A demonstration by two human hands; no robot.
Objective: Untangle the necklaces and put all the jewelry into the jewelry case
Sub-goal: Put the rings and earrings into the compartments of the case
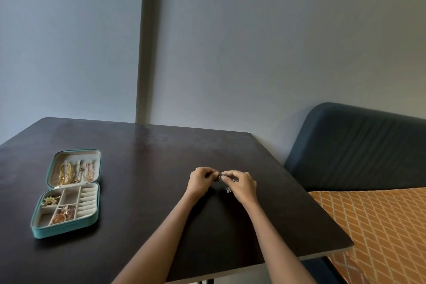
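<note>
Hands at work on a small silver jewelry piece [221, 178] above the desk [147, 168].
Left hand [200, 180] and right hand [241, 184] each pinch it between curled fingers, mid-desk; the open teal jewelry case [66, 229] lies far left, jewelry inside.

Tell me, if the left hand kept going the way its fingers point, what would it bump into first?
Probably the right hand. The left hand points its fingertips right at it, with only the small silver jewelry pinched between them.
</note>
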